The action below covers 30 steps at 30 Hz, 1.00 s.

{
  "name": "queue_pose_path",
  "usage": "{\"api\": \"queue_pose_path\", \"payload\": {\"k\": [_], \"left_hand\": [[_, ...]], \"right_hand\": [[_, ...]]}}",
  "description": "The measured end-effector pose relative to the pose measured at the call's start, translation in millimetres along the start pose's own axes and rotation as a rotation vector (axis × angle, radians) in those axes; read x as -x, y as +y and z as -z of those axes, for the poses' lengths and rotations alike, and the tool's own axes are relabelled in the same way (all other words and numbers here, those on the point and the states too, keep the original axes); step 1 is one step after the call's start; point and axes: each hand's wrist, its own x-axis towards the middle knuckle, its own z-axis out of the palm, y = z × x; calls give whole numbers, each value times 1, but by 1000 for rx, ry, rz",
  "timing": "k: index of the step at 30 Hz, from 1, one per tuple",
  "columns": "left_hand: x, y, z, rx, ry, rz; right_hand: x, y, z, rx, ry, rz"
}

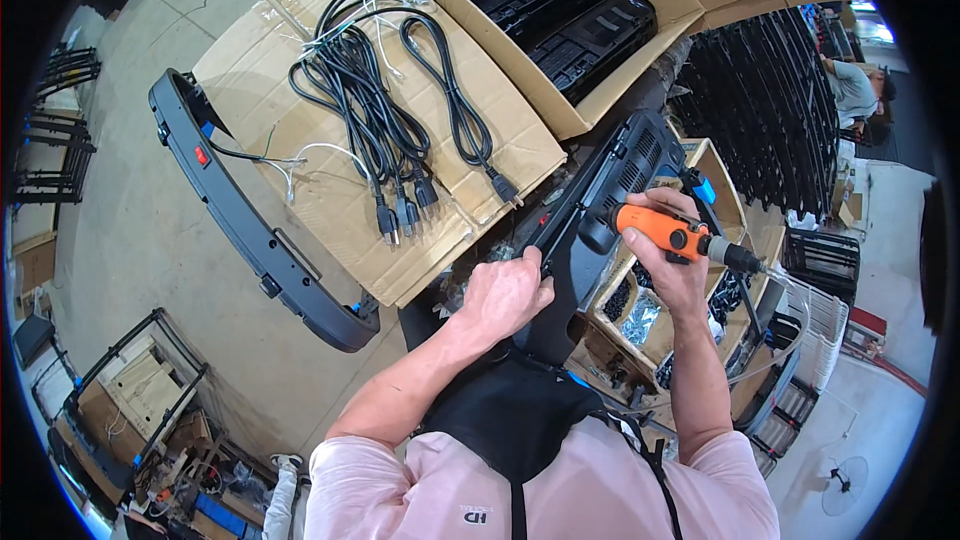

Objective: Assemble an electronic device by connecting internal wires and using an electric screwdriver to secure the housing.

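Note:
My right hand (pixel 668 255) is wrapped around an orange power screwdriver (pixel 655 228) with a dark button and a grey collar. The tool lies level, its left end close to a black plastic housing (pixel 628 175) with vent slots; whether they touch I cannot tell. A clear hose (pixel 803 325) trails near the tool's right end. My left hand (pixel 500 295) is closed on the near left edge of the housing, which slants away in front of me. Left of it, a cardboard box flap (pixel 480 70) carries bundled black power cords (pixel 365 110) with bare wire ends and plugs.
A curved grey panel (pixel 235 215) with a red switch leans against the flap's left side. The open carton (pixel 590 120) holds black plastic parts (pixel 590 30). At right stands a wooden divided bin (pixel 640 338) of screws. Stacked black frames (pixel 765 100) and another person (pixel 855 90) are beyond.

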Motion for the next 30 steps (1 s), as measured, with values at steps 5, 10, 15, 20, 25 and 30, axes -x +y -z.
{"api": "queue_pose_path", "payload": {"k": [5, 10, 15, 20, 25, 30], "left_hand": [[-5, -5, 4, 0, -57, 42], [-6, -11, 5, 5, -109, 72], [12, -17, -5, -22, -15, 53], [56, -22, -16, -58, 134, 107], [50, -13, -19, -23, 202, 99], [32, -4, -13, -29, 85, 145]], "right_hand": [[-5, 0, -4, 19, -10, 1], [-7, -3, -8, 69, -20, -3], [-11, -4, -10, 111, -81, 33], [-12, -2, -8, 84, -104, 12], [-19, -4, -15, 103, -109, -11], [-1, -16, 5, 24, -47, 119]]}}
